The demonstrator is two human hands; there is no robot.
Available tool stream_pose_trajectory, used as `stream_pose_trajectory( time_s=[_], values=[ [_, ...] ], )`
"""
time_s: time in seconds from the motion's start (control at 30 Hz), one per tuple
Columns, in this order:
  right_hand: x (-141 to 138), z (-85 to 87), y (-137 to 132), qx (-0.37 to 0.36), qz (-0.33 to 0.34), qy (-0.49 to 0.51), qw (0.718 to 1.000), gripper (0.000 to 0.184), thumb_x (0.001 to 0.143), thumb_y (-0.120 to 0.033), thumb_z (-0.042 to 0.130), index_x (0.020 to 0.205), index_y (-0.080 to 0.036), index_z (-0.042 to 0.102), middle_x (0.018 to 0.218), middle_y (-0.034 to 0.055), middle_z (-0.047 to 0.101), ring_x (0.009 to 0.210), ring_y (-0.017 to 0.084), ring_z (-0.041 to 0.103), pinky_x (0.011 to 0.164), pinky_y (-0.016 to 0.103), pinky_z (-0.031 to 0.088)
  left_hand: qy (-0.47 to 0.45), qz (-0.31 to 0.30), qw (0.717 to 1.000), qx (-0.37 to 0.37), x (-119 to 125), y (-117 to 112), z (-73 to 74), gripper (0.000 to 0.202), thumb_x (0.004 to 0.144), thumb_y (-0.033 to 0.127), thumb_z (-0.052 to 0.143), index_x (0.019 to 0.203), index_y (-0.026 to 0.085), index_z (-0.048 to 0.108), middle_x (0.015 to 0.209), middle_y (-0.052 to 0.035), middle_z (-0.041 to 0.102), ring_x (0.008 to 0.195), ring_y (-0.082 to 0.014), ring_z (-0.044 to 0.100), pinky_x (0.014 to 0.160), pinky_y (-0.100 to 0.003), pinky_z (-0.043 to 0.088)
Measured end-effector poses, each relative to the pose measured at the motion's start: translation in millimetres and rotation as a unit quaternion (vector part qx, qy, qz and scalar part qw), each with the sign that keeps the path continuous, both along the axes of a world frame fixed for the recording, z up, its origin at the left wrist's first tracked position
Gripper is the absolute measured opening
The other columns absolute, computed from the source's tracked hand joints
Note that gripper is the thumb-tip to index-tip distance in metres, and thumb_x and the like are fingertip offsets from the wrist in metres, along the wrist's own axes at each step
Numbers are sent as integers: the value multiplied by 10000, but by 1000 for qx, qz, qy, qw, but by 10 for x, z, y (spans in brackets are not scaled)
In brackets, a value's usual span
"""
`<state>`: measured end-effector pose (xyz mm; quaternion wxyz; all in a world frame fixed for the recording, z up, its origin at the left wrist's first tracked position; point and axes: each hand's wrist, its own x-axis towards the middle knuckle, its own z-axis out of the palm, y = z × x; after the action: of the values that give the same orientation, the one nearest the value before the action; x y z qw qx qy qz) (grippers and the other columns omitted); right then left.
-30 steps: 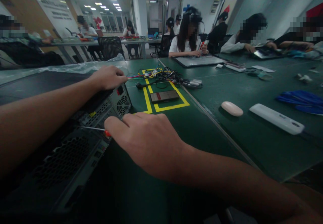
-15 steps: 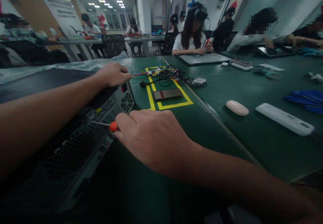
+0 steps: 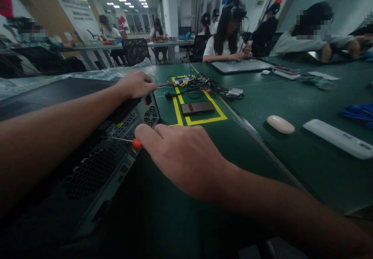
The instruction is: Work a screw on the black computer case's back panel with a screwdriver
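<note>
A black desktop computer case (image 3: 96, 165) lies on its side on the green table, its rear panel with fan grille (image 3: 150, 116) facing me. My right hand (image 3: 183, 156) is closed round a screwdriver with an orange handle (image 3: 136, 143); its thin shaft points left at the rear panel. My left hand (image 3: 136, 84) rests curled on the case's far top corner, gripping its edge. Coloured cables (image 3: 192, 83) lie just beyond that hand.
A yellow taped rectangle (image 3: 201, 113) holds a dark flat drive. To the right lie a pale mouse (image 3: 280, 124), a white bar-shaped device (image 3: 338, 138) and blue material (image 3: 357, 112). Clear plastic wrap (image 3: 110, 72) lies behind the case. Several people work at tables beyond.
The view has shifted slightly, so everything sits a little further right and higher. My right hand has drawn the screwdriver a bit to the right along the rear panel. My left hand stays on the case.
</note>
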<state>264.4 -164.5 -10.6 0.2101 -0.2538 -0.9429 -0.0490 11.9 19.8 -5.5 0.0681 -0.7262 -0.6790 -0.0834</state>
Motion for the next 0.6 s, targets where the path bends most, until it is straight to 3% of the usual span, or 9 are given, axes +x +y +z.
stream_pose_trajectory(
  time_s=[0.33, 0.6],
  values=[
    [-11, 37, 3, -7, 2, 6, 1000, 241, 1173, -217, 438, 1089, -195, 663, 906, 22, 743, 767, 211, 704, 548, 368, 203, -13, 6, 1000, -10, 11, -12, 23, 546, 886, 529, 529, 1191, 266, 899, 1195, -130, 838, 1173, -392, 704, 995, -475, 544],
    [3, 31, 11, -23, -1, 5, 1000, 255, 1161, -230, 443, 1055, -189, 671, 988, 41, 768, 840, 225, 735, 570, 379, 214, -4, -5, 1000, -15, 26, -37, 39, 590, 890, 529, 500, 1172, 193, 893, 1243, -186, 822, 1169, -412, 707, 979, -500, 549]
  ],
)
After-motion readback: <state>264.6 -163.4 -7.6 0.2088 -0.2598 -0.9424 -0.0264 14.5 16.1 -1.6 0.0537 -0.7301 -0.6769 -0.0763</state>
